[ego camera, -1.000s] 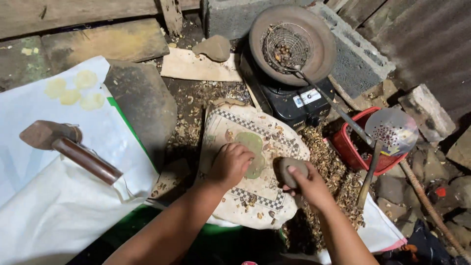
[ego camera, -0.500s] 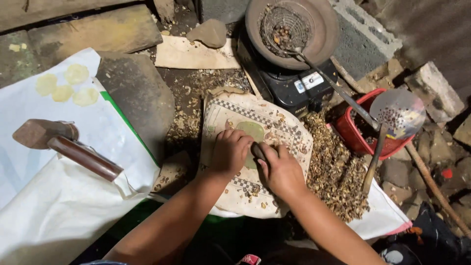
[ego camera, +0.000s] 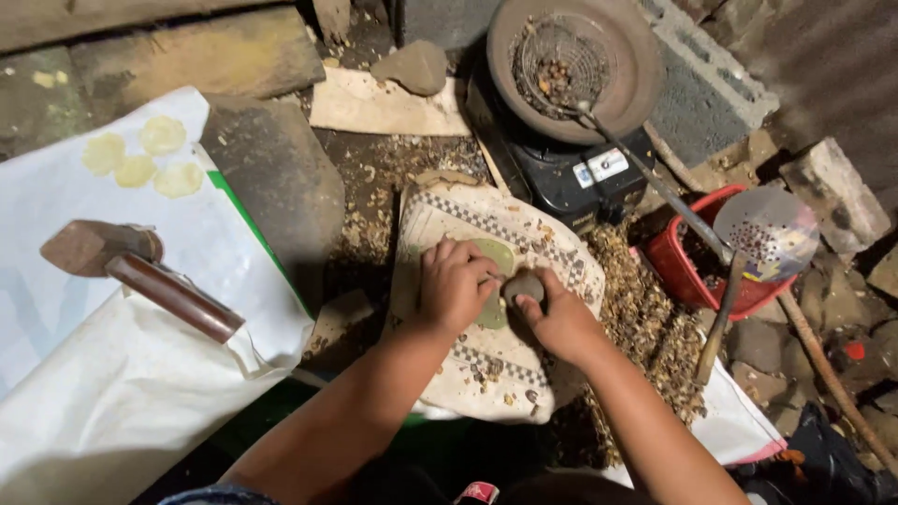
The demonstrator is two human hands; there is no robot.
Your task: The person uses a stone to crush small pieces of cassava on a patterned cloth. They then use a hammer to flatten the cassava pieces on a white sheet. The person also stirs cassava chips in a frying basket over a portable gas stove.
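Stone (ego camera: 524, 285), small, rounded, dark, gripped in right hand (ego camera: 559, 323) fingers, pressed on green flattened disc (ego camera: 494, 281) lying on patterned sack (ego camera: 486, 309). Left hand (ego camera: 456, 285) fingers curled, pinning disc just left of stone. Husk litter crowds sack's right edge; dark slab (ego camera: 276, 187) left of fingers. Beyond fingers: black stove (ego camera: 571, 178) with pale rectangular label, round pan on top. Far left: white sheet (ego camera: 112, 374) carrying hammer (ego camera: 131, 266), four pale yellow discs (ego camera: 140, 159). Right: red basket (ego camera: 687, 271), perforated ladle (ego camera: 767, 234).
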